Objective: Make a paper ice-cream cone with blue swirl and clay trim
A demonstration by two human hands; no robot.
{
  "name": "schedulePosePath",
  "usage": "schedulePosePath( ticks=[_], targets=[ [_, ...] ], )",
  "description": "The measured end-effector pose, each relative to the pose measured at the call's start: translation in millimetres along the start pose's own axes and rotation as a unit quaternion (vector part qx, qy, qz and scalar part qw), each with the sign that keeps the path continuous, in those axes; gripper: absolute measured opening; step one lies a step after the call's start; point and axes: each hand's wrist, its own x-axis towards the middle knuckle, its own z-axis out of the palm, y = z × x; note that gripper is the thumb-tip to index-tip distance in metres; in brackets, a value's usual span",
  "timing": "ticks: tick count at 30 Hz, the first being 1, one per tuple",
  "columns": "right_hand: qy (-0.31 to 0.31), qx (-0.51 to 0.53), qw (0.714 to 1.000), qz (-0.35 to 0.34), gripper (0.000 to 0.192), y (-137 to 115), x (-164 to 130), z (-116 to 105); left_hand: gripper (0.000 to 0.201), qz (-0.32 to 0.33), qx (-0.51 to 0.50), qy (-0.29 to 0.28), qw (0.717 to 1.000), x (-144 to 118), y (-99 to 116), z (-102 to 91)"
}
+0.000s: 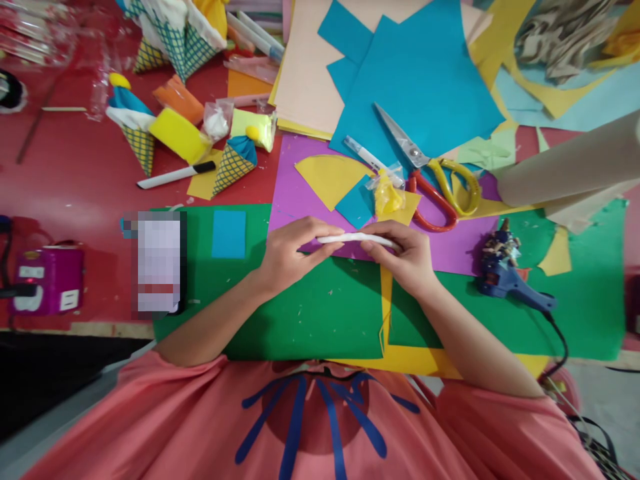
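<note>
A thin white strip of what looks like soft modelling clay [356, 237] stretches between my two hands, above the purple and green sheets. Its left end is pinched between the thumb and fingers of my left hand [295, 252]. My right hand [404, 255] grips the other end the same way, and that tip is partly hidden by the fingers. Just beyond the strip lie a small bag of yellow clay [389, 197], a yellow foam fan shape [333, 179] and a blue piece [356, 203]. Scissors [417, 157] with one red and one yellow handle rest beyond my right hand.
A blue glue gun [515, 287] with a cord lies on the green sheet [310, 313] at right. A white roll [570, 163] stands behind it. Small foam cones [235, 167], clay packs [180, 135] and a marker [175, 175] are at left, near a blurred-out phone [159, 263].
</note>
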Motion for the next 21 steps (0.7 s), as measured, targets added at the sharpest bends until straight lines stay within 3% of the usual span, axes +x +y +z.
schedulePosePath(
  ticks=[8,13,21],
  targets=[
    [0.014,0.002,1.0,0.012,0.016,-0.5,-0.5,0.2,0.01,0.037,0.013,0.007,0.999,-1.1,-0.3,-4.4],
    [0.029,0.01,0.999,0.017,0.013,-2.0,0.2,-0.4,0.034,0.009,0.017,-0.007,1.0,-1.2,0.7,-5.2],
    [0.04,0.032,0.998,0.034,0.014,-2.1,0.0,-0.2,0.013,0.045,0.026,0.039,0.998,1.4,-0.5,-3.4]
  ],
)
